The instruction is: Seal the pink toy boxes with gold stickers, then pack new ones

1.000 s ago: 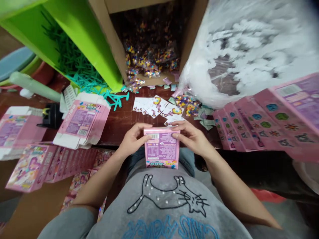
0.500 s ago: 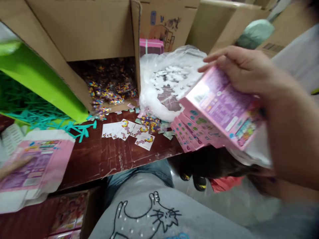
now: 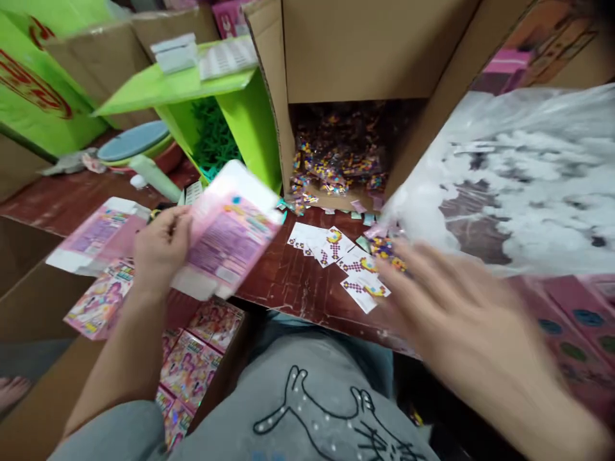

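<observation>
My left hand point(image 3: 163, 246) is closed on the edge of a pink and purple unfolded carton point(image 3: 228, 240), raised above the table's front edge. Another flat carton point(image 3: 98, 234) lies just left of that wrist. Motion blurs my right hand point(image 3: 446, 307), but its fingers are stretched out and nothing shows in them. It hovers between the fanned paper cards point(image 3: 358, 266) and a row of pink boxes point(image 3: 571, 326) at the right. Small bags of coloured beads point(image 3: 384, 250) lie just beyond its fingertips.
A tall cardboard box point(image 3: 355, 51) at the back holds many bead packets. Beside it stand a lime-green box point(image 3: 250, 128) of dark green pieces and a plastic bag point(image 3: 423, 198) of white pieces. Below the table's front edge, filled boxes point(image 3: 192, 368) sit in a carton.
The view has swung left. My right hand has let go of the pink box at the right stack and moved leftward. My left hand has lifted a flat carton.
</observation>
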Action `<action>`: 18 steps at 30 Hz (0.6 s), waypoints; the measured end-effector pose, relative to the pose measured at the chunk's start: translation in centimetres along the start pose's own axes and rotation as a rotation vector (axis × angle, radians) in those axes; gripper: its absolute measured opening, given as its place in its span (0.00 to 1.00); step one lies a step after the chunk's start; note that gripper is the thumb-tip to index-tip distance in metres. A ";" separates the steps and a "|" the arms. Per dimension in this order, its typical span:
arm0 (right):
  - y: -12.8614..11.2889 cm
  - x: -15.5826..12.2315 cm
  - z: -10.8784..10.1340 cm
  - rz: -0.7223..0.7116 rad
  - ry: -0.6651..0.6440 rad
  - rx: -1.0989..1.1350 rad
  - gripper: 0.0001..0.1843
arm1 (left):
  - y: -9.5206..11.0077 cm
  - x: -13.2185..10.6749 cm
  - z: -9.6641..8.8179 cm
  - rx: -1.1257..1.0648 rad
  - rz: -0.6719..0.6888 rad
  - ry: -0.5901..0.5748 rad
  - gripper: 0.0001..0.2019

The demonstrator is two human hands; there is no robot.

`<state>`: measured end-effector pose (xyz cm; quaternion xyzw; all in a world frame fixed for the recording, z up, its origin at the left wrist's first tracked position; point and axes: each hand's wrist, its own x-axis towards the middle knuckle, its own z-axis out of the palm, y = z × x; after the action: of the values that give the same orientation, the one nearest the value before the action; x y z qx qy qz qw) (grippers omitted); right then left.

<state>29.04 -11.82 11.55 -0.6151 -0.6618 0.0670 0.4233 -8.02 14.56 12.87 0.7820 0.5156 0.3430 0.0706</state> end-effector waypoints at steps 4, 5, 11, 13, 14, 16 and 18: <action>1.3 3.3 10.6 -0.090 0.117 -0.240 0.22 | 6.8 -5.2 6.1 -0.485 0.076 -0.139 0.16; 2.4 3.8 11.7 -0.059 0.153 -0.265 0.20 | 7.8 -6.4 7.8 -0.539 0.050 -0.148 0.16; 5.3 2.9 9.5 0.049 0.158 -0.133 0.16 | 9.6 -9.4 13.8 -0.625 0.112 -0.357 0.26; 4.6 2.6 8.4 0.040 0.145 -0.042 0.14 | 10.4 -9.6 14.4 -0.615 0.119 -0.530 0.32; 4.2 2.5 8.0 0.015 0.139 -0.013 0.13 | 10.8 -9.7 14.6 -0.619 0.097 -0.631 0.31; 4.2 2.2 7.7 -0.048 0.165 -0.013 0.12 | 11.3 -9.8 15.1 -0.668 0.016 -0.820 0.22; 5.2 1.5 7.6 -0.059 0.282 -0.065 0.15 | 11.2 -9.6 15.7 -0.748 -0.103 -0.895 0.20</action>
<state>28.26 -6.05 4.30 -0.6121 -0.6154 -0.0539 0.4936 7.82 4.99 1.73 0.7467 0.3172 0.1341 0.5691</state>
